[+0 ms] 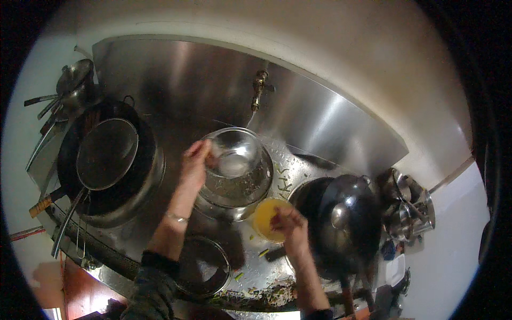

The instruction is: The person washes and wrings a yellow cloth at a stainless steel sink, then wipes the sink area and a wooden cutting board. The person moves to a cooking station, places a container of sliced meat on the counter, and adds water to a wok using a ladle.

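Observation:
My left hand (196, 160) grips the rim of a shiny metal bowl (238, 152), tilted above a larger round metal basin (240, 214). The basin stands below a brass tap (259, 90), and a thin stream runs from the spout. My right hand (295, 228) is over a round yellow bowl (262, 218) beside the basin. Its fingers are curled and blurred across the yellow bowl's inside, so whether they hold the bowl or something in it is unclear. The small bowl's far side looks blurred too.
A large dark wok with a strainer (108, 154) across it sits on the left. To the right stands a black wok (348, 224). A round pan (204, 266) lies near the front edge, with vegetable scraps (280, 294) beside it. Several metal pots (408, 208) stand far right.

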`<state>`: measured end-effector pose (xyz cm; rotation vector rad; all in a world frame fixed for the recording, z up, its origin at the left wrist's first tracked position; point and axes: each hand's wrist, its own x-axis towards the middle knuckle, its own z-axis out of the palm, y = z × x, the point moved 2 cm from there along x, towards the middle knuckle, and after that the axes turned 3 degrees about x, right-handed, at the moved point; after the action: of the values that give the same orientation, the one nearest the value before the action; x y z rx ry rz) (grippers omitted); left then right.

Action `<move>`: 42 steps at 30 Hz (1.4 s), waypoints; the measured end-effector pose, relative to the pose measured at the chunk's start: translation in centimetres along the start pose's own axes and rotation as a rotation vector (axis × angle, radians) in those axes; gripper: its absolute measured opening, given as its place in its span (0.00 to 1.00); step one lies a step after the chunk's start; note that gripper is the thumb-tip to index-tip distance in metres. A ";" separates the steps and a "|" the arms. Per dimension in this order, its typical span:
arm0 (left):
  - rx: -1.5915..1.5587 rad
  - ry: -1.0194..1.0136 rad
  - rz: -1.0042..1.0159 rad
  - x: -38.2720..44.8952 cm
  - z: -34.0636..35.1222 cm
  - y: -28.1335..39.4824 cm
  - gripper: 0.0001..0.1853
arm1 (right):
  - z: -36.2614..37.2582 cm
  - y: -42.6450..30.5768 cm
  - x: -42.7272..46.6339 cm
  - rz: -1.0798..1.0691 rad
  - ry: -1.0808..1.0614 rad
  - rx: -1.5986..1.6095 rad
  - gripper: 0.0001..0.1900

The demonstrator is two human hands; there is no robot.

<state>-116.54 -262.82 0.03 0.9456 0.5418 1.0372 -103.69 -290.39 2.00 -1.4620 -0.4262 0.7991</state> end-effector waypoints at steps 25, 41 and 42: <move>0.486 0.333 -0.271 -29.6 -14.7 1.5 0.08 | 15.8 -16.2 17.1 -0.467 -0.301 -0.347 0.30; 1.289 -0.592 0.744 -30.8 0.6 1.5 0.09 | -1.6 6.5 -14.7 0.323 -0.112 -0.362 0.17; 1.193 -0.678 0.774 -31.3 1.3 1.0 0.07 | -2.5 7.3 -15.7 0.396 -0.112 -0.203 0.17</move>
<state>-129.63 -291.31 0.14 2.5893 0.1520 0.9072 -114.20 -303.70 -2.08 -1.7243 -0.3105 1.1846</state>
